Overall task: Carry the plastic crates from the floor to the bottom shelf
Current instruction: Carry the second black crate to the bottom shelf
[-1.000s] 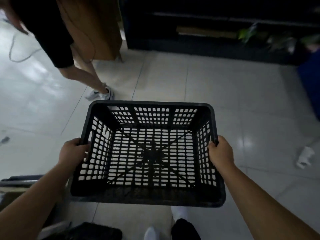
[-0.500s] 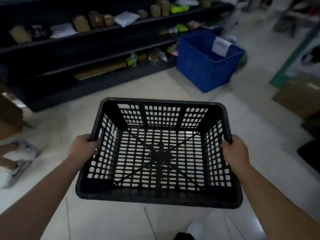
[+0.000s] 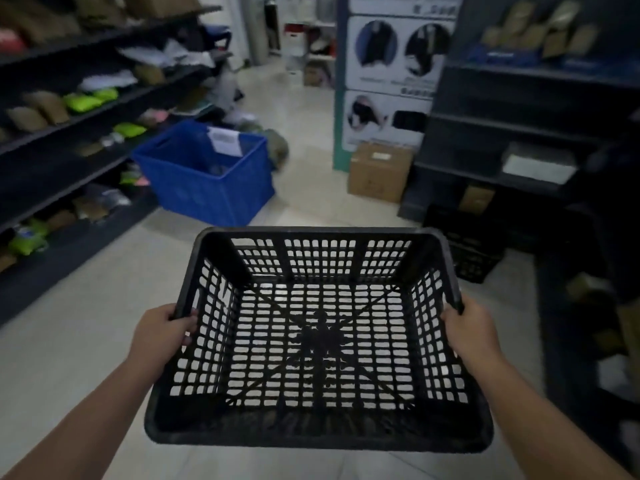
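I hold an empty black plastic crate (image 3: 320, 258) with slotted walls in front of me, above the pale tiled floor. My left hand (image 3: 162, 332) grips its left rim and my right hand (image 3: 472, 332) grips its right rim. A second black crate (image 3: 465, 252) stands on the floor at the right, at the foot of a dark shelf unit (image 3: 519, 133). That unit's lower shelves are in shadow, and what lies on them is hard to make out.
A long dark shelf rack (image 3: 69, 161) with bagged goods runs along the left. A blue crate (image 3: 204, 174) stands on the floor ahead left. A cardboard box (image 3: 379, 171) sits by a poster pillar (image 3: 388, 74). Between them the aisle floor (image 3: 304, 188) runs ahead.
The view has swung to the right: a person's legs and the left shelf rack slid out to the left, and the aisle, pillar and right shelf unit came into sight. Both hands kept hold of the crate.
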Demonstrator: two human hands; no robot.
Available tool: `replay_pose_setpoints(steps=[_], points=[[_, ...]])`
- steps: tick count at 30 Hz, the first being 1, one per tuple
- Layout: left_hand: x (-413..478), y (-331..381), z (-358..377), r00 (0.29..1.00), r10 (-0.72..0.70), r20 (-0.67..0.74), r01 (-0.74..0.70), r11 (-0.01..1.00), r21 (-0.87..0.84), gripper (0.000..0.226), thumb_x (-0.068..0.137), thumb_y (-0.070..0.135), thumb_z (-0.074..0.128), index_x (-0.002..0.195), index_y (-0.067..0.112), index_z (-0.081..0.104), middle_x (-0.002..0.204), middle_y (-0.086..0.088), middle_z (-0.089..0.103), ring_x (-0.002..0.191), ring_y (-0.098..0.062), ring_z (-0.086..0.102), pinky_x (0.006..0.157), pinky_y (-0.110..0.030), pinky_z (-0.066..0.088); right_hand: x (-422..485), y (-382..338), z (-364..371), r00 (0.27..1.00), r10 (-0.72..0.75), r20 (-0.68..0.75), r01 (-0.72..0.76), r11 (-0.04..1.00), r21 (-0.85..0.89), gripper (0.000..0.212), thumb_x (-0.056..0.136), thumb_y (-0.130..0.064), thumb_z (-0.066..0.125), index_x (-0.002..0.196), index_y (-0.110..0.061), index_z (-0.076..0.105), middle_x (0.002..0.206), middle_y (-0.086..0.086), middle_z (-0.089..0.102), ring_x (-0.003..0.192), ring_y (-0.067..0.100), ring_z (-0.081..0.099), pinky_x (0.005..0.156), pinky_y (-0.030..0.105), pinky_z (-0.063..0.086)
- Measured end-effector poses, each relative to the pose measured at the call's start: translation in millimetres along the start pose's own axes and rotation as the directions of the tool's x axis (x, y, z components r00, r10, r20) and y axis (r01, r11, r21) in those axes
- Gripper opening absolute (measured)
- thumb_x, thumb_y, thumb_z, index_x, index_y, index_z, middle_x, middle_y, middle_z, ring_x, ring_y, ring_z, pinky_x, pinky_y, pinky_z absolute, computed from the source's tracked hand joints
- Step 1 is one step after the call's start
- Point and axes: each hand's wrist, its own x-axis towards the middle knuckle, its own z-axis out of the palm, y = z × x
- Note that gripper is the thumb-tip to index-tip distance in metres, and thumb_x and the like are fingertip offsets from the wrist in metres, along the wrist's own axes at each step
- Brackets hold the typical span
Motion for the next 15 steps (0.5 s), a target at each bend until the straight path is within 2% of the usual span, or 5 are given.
replay_pose_setpoints(steps=[4, 6, 13, 15], points=[[39, 62, 66, 0.994, 0.072, 0.085, -0.073, 0.997, 0.009, 0.015, 0.081, 0.002, 0.067, 0.082, 0.016, 0.073, 0.059, -0.001, 0.068, 0.044, -0.015, 0.059, 0.051, -0.028, 0.047, 47, 14, -33, 0.993, 0.08, -0.089, -0.08, 0.997, 0.008, 0.024, 0.095, -0.025, 0.048, 0.114, -0.019, 0.062, 0.097, 0.0, 0.067, 0.088, 0.021, 0.062, 0.08, 0.045, 0.053], [62, 84, 94, 0.989, 0.103, 0.108, -0.105, 0.994, 0.02, 0.016, 0.081, 0.004, 0.067, 0.083, 0.018, 0.074, 0.059, 0.001, 0.069, 0.044, -0.015, 0.061, 0.051, -0.028, 0.046, 70, 18, -40, 0.984, 0.124, -0.125, -0.123, 0.992, 0.011, 0.022, 0.095, -0.026, 0.048, 0.11, -0.02, 0.061, 0.093, -0.001, 0.067, 0.085, 0.021, 0.064, 0.078, 0.048, 0.055], [170, 143, 175, 0.96, 0.145, 0.241, -0.149, 0.989, 0.0, 0.016, 0.083, 0.007, 0.069, 0.084, 0.023, 0.073, 0.057, 0.002, 0.071, 0.043, -0.014, 0.061, 0.051, -0.028, 0.046, 141, 10, -30, 0.934, 0.256, -0.249, -0.26, 0.965, 0.016, 0.026, 0.094, -0.028, 0.05, 0.118, -0.024, 0.061, 0.087, -0.006, 0.062, 0.083, 0.02, 0.06, 0.075, 0.04, 0.051], [204, 158, 193, 0.947, 0.152, 0.284, -0.158, 0.987, -0.004, 0.015, 0.083, 0.008, 0.069, 0.086, 0.023, 0.073, 0.059, 0.003, 0.072, 0.045, -0.014, 0.062, 0.052, -0.028, 0.048, 161, 4, -22, 0.917, 0.291, -0.274, -0.297, 0.955, 0.019, 0.027, 0.095, -0.028, 0.051, 0.117, -0.021, 0.062, 0.087, -0.004, 0.064, 0.084, 0.021, 0.061, 0.077, 0.042, 0.052]])
